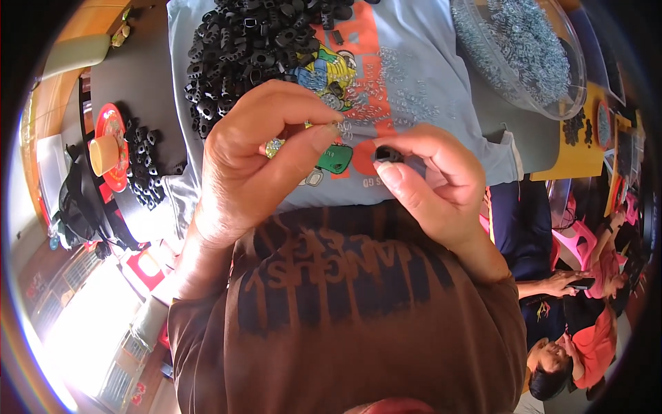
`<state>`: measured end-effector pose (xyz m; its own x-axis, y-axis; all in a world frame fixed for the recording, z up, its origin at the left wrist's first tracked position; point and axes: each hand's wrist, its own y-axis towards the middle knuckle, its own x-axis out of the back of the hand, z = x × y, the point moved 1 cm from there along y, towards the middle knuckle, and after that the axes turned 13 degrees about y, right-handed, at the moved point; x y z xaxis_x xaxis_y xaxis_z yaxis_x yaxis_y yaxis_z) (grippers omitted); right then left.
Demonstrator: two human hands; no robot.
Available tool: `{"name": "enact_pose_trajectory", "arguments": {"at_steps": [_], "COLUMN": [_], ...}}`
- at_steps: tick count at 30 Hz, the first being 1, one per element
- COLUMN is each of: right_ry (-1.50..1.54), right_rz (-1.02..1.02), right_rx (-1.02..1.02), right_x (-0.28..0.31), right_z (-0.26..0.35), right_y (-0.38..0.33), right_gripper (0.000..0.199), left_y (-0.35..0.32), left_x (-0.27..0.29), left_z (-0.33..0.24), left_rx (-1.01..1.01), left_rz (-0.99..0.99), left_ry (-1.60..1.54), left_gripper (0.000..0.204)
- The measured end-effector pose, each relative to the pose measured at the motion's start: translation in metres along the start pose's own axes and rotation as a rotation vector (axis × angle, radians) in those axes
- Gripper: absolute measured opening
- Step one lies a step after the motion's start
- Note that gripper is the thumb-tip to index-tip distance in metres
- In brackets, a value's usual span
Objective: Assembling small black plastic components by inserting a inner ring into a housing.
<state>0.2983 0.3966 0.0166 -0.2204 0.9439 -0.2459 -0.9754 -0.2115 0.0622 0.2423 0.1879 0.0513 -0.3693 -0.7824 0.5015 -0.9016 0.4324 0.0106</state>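
Note:
My right hand (436,181) pinches a small black plastic piece (388,156), which looks like a cord lock part, between thumb and fingertips. To its left, my left hand (265,148) is closed in a pinch, thumb against index finger. What those fingertips hold, if anything, is too small to make out. Both hands are over a light blue printed shirt (427,62) spread on the table. On it, beyond my left hand, lies a big heap of black plastic pieces (238,58). Beyond my right hand, small shiny springs (407,86) are scattered over the cloth.
A clear plastic tub (579,96) full of springs stands at the far right. On the left are more black pieces (143,162), a red plate (110,127) and an orange cup (103,155). To the right, people sit nearby; one hand holds a phone (580,283).

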Motion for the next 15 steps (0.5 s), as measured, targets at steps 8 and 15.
{"name": "enact_pose_trajectory", "arguments": {"at_steps": [8,15], "right_ry": [0.349,0.375], "right_rz": [-0.184,-0.139], "right_rx": [-0.031,-0.015], "right_x": [-0.017,-0.022], "right_z": [0.000,-0.002], "right_y": [0.014,0.017], "right_gripper": [0.022,0.024], "left_y": [-0.005,-0.005], "left_x": [-0.002,-0.006], "left_z": [-0.013,-0.013], "left_rx": [0.160,0.151], "left_rz": [0.083,0.033], "left_ry": [-0.153,-0.169], "left_gripper": [0.013,0.012]}}
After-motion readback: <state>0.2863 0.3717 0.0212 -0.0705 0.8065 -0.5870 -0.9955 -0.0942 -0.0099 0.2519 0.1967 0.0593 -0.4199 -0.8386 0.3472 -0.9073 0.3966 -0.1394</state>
